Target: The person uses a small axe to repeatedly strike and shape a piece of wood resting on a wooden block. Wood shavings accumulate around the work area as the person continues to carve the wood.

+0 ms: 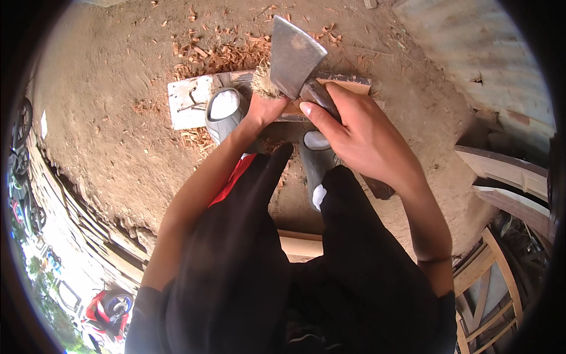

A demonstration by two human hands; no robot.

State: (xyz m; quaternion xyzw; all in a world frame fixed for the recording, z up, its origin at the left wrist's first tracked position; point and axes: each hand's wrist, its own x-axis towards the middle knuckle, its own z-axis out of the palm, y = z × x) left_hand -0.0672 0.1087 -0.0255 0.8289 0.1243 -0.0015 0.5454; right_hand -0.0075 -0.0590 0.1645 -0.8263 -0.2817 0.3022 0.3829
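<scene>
My right hand is closed around the dark wooden handle of a hatchet, thumb lying along it. The broad grey blade is raised and points away from me, its pale edge at the top. Close against the blade's left side is a tuft of straw-coloured fibres, with my left hand closed just beneath it. My left fingers are partly hidden behind the blade, but they seem to grip the tuft. Below both hands a worn wooden plank lies across the ground, its left end whitish.
Reddish wood shavings are scattered on the dirt beyond the plank. My grey shoes are at the plank's near side. Wooden boards and a wooden frame stand at right, near corrugated metal sheeting. A red motorbike is at lower left.
</scene>
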